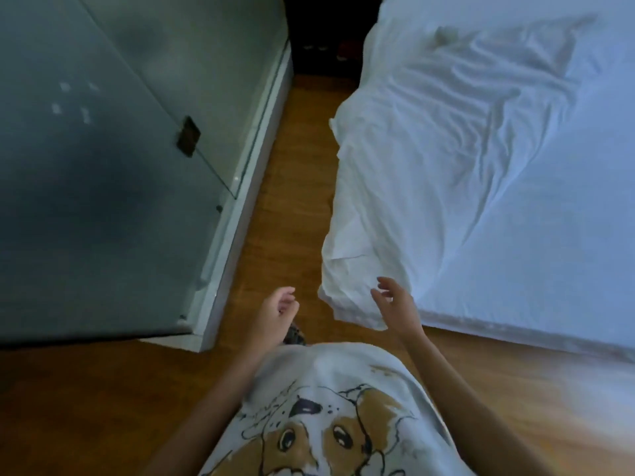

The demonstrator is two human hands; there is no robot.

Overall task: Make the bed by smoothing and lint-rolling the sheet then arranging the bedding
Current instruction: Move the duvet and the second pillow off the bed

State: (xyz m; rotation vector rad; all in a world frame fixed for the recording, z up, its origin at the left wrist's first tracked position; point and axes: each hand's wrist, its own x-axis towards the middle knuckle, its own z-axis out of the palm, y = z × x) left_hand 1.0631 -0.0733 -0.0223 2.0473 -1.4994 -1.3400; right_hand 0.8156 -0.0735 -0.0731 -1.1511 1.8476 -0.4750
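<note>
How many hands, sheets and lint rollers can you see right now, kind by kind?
Hands: 2, the left hand and the right hand, both held open and holding nothing.
White sheets: 1, the wrinkled sheet over the bed, its corner hanging loose near the right hand.
Lint rollers: 0 in view.
Total: 3

white sheet (481,159), brown wooden floor (292,207)

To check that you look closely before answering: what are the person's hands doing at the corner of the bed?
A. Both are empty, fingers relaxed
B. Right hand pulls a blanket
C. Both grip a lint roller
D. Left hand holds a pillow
A: the left hand and right hand hold nothing, near the wrinkled white sheet.
</note>
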